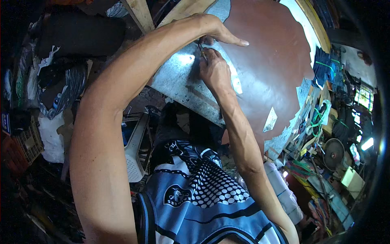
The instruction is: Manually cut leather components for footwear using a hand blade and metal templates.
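My left hand (221, 33) reaches over to the near-left edge of a large brown leather-like sheet (268, 61). Its thumb is stretched out onto the sheet; the other fingers bend down beside my right hand and are partly hidden. My right hand (215, 67) is closed around a slim dark tool (202, 49), whose exact kind I cannot make out. Under both hands lies a grey, worn metal-looking work surface (178, 75). A pale strip (236, 79) shows along the sheet's edge, next to my right wrist.
A pale four-sided patch (270, 120) lies on the brown sheet. A light plastic chair (136, 158) stands below the work surface. Bags and a crate (30, 140) crowd the left. A round fan (334, 153) and piled scraps fill the right side; wooden beams (140, 14) rise at the far edge.
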Available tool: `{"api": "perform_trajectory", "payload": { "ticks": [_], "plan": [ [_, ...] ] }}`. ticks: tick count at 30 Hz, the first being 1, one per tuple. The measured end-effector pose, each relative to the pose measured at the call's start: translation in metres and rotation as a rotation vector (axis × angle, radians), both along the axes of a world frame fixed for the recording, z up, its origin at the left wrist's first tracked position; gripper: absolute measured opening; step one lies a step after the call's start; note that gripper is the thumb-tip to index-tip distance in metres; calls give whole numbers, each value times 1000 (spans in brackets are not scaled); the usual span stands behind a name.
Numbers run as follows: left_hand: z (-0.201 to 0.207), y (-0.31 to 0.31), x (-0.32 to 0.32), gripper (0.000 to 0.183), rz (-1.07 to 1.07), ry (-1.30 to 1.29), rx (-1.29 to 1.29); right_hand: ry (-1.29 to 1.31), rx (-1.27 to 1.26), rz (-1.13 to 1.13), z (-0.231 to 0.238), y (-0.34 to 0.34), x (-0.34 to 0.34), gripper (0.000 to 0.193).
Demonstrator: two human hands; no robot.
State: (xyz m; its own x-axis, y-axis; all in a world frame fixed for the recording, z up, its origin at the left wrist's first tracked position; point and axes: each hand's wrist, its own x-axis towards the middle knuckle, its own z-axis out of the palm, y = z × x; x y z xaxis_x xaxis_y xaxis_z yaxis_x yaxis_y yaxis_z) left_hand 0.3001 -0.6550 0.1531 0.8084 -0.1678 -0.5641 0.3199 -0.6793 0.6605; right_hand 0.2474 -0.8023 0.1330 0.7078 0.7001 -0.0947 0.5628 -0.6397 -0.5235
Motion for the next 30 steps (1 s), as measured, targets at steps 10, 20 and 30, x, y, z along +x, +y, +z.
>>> {"api": "perform_trajectory", "payload": {
  "ticks": [10, 20, 30],
  "plan": [
    [-5, -4, -6, 123, 31, 44, 115, 39, -23, 69, 2, -14, 9, 32],
    [-11, -6, -16, 122, 103, 66, 155, 75, -24, 157, 1, -22, 28, 34],
    [-17, -5, -26, 119, 263, -29, 161, 163, -182, 332, 12, -24, 60, 33]
  ]
}}
